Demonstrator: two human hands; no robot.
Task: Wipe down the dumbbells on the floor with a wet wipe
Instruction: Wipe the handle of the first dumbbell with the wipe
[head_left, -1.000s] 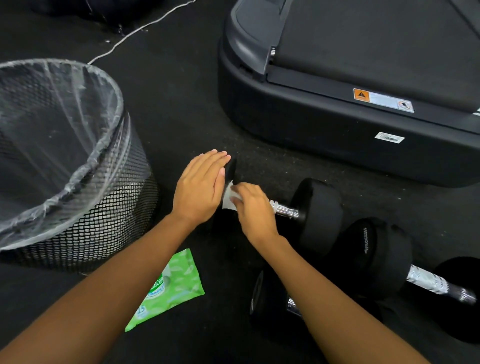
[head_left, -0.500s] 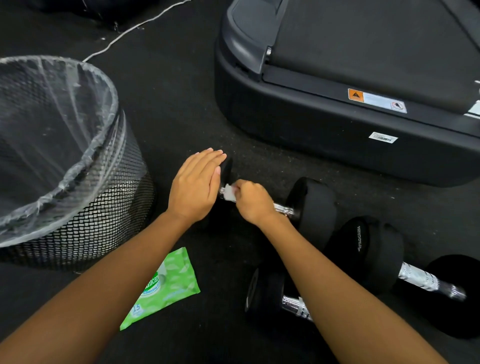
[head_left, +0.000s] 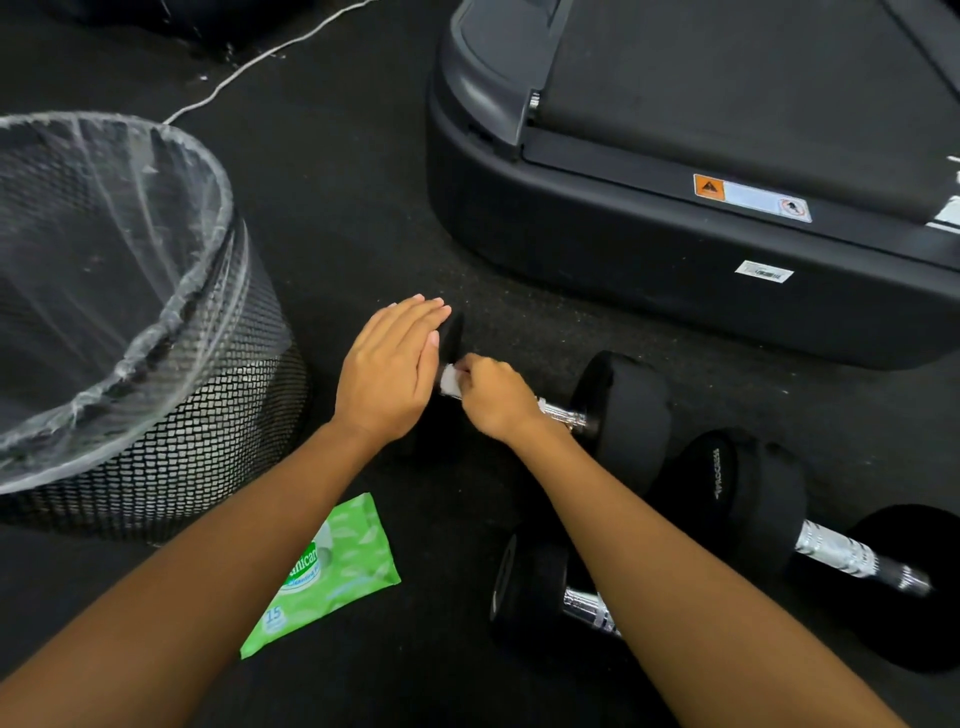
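Three black dumbbells with chrome handles lie on the dark floor. The farthest dumbbell (head_left: 623, 410) has its left head under my left hand (head_left: 389, 374), which rests flat on it with fingers straight. My right hand (head_left: 493, 397) is closed around that dumbbell's handle, pinching a white wet wipe (head_left: 450, 378) against the bar near the left head. A second dumbbell (head_left: 753, 493) lies to the right. A third dumbbell (head_left: 535, 592) lies nearer me, partly hidden by my right forearm.
A black mesh bin (head_left: 171, 415) with a clear liner stands at the left. A green wet wipe pack (head_left: 332, 571) lies on the floor between my arms. A treadmill base (head_left: 675, 270) fills the upper right. A white cable (head_left: 249, 67) runs across the floor behind.
My right hand has slid the wipe a little left along the handle, toward the left head. The left hand has stayed flat on that head.
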